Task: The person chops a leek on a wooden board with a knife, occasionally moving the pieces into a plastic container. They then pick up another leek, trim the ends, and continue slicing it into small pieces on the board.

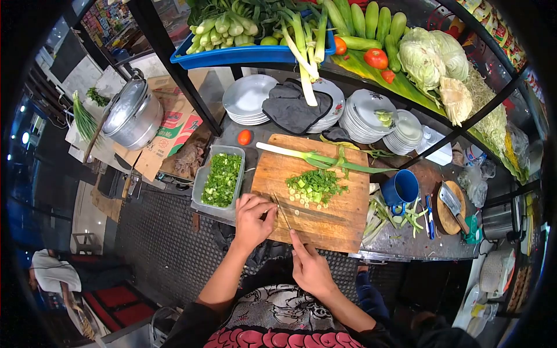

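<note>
The handle of a knife (282,212) was gripped by the right hand (312,268), its fingers closed around it and its blade angled toward the far left. The fingers of the left hand (253,220) were bent and bunched just beside the blade, at the left edge of a wooden board (355,217); whether anything was pinched in them could not be told. On the middle of the board, beyond the knife, a pile of chopped greens (318,184) was spread, with pale rings scattered at its near side. To the left, a plastic container (210,205) was filled with more cut greens. To the right, a blue mug (400,190) was surrounded by trimmings. Across the board's far part a long green stalk (287,151) was laid. Farther back, white plates (246,97) were stacked below a blue tray (200,60) loaded with vegetables.
</note>
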Demonstrator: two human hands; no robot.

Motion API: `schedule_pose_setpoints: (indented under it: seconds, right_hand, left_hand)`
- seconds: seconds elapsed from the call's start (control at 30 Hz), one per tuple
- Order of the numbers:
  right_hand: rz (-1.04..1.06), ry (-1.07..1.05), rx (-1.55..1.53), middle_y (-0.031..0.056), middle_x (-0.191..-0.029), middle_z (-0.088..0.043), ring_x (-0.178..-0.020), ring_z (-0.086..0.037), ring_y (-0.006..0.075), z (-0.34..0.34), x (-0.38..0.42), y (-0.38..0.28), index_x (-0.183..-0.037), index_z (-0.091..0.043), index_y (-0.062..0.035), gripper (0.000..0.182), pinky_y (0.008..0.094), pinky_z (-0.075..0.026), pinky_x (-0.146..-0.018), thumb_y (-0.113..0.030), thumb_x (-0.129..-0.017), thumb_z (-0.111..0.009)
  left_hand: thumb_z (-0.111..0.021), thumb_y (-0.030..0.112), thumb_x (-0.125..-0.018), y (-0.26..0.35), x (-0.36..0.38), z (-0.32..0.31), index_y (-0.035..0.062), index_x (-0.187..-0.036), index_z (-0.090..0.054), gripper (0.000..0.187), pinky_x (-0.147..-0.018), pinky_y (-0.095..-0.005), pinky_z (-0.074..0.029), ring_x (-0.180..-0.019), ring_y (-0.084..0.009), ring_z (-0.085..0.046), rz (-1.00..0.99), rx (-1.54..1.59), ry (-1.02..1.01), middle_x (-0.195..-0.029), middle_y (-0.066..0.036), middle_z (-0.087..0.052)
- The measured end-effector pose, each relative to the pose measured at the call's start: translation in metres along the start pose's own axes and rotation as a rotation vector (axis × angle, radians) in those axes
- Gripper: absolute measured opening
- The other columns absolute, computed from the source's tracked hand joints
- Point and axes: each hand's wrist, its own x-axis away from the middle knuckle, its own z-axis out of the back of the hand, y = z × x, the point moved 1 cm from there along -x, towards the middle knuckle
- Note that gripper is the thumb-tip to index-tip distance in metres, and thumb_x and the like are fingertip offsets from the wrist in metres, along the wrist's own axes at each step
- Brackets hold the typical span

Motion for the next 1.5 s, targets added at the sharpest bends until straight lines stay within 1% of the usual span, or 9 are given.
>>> schedule_pose_setpoints:
  seconds: [0.2,0.3,0.5,0.6,0.7,0.8,0.93,1.17,1.5]
  right_hand:
    - [0.048,0.045,0.037,0.0323,-0.112,-0.068,-0.073,-0.071,0.0481,0.000,-0.003,-0.003,-0.167,-0.037,-0.0143,0.073,0.0527,-0.061,-0.067,-0.010,-0.098,-0.061]
    - [0.049,0.069,0.067,0.0300,-0.103,-0.069,-0.075,-0.071,0.0476,0.003,-0.006,-0.010,-0.164,-0.043,-0.0129,0.069,0.0533,-0.060,-0.069,-0.007,-0.098,-0.061]
    - [0.016,0.020,0.134,0.0304,-0.106,-0.070,-0.073,-0.071,0.0461,0.008,-0.010,-0.015,-0.163,-0.044,-0.0128,0.069,0.0514,-0.061,-0.067,-0.009,-0.097,-0.063]
    - [0.018,0.038,0.167,0.0237,-0.093,-0.068,-0.065,-0.070,0.0421,0.008,0.011,-0.005,-0.165,-0.043,-0.0152,0.071,0.0495,-0.060,-0.060,-0.011,-0.096,-0.063]
    - [-0.047,-0.013,0.067,0.0202,-0.081,-0.065,-0.062,-0.068,0.0399,0.025,0.037,-0.005,-0.164,-0.045,-0.0167,0.070,0.0498,-0.058,-0.059,-0.009,-0.097,-0.063]
    - [-0.062,0.019,-0.047,0.0185,-0.077,-0.063,-0.060,-0.066,0.0389,0.032,0.045,-0.006,-0.163,-0.047,-0.0181,0.068,0.0501,-0.056,-0.058,-0.007,-0.098,-0.064]
    - [-0.050,0.070,-0.037,0.0193,-0.077,-0.061,-0.062,-0.062,0.0395,0.019,0.028,-0.008,-0.161,-0.049,-0.0163,0.061,0.0486,-0.052,-0.062,-0.008,-0.102,-0.062]
    - [0.018,0.087,-0.036,0.0267,-0.095,-0.067,-0.075,-0.069,0.0460,0.000,0.004,-0.007,-0.163,-0.045,-0.0153,0.065,0.0507,-0.058,-0.070,-0.006,-0.101,-0.061]
    - [-0.017,0.056,-0.009,0.0267,-0.096,-0.067,-0.075,-0.069,0.0457,0.000,0.001,-0.010,-0.163,-0.045,-0.0134,0.065,0.0510,-0.057,-0.071,-0.005,-0.100,-0.061]
  left_hand:
    - [-0.083,0.005,-0.080,0.000,0.000,-0.001,0.0078,-0.088,-0.083,0.009,-0.087,-0.0393,-0.044,-0.097,-0.0259,-0.063,-0.004,0.007,0.002,-0.089,-0.002,-0.075]
    - [-0.083,0.006,-0.080,0.000,-0.001,0.000,0.0077,-0.088,-0.083,0.009,-0.088,-0.0393,-0.044,-0.097,-0.0264,-0.063,-0.008,0.010,0.004,-0.090,-0.002,-0.076]
    - [-0.084,0.006,-0.081,-0.001,0.001,-0.003,0.0075,-0.089,-0.083,0.008,-0.089,-0.0394,-0.045,-0.098,-0.0270,-0.064,0.000,0.009,-0.001,-0.091,-0.004,-0.077]
    - [-0.085,0.004,-0.081,0.000,0.000,0.000,0.0065,-0.090,-0.084,0.010,-0.091,-0.0395,-0.046,-0.097,-0.0270,-0.065,0.012,0.006,-0.016,-0.091,-0.006,-0.077]
    - [-0.086,0.003,-0.079,0.000,0.001,0.000,0.0071,-0.090,-0.084,0.012,-0.090,-0.0392,-0.047,-0.094,-0.0265,-0.065,0.028,0.027,-0.002,-0.090,-0.006,-0.078]
    - [-0.087,0.002,-0.077,-0.002,0.001,-0.001,0.0073,-0.090,-0.084,0.014,-0.088,-0.0390,-0.049,-0.092,-0.0267,-0.066,0.033,0.054,0.027,-0.090,-0.007,-0.078]
    - [-0.086,0.000,-0.077,-0.002,0.001,-0.002,0.0062,-0.089,-0.084,0.014,-0.086,-0.0389,-0.051,-0.091,-0.0276,-0.067,0.006,0.056,0.041,-0.090,-0.007,-0.079]
    - [-0.084,-0.001,-0.077,-0.004,0.002,-0.001,0.0046,-0.088,-0.083,0.012,-0.086,-0.0390,-0.052,-0.091,-0.0282,-0.067,-0.011,0.057,0.036,-0.090,-0.008,-0.078]
    - [-0.085,0.001,-0.079,-0.003,0.002,0.000,0.0050,-0.089,-0.083,0.011,-0.088,-0.0395,-0.048,-0.093,-0.0274,-0.066,-0.007,0.056,0.014,-0.089,-0.007,-0.077]
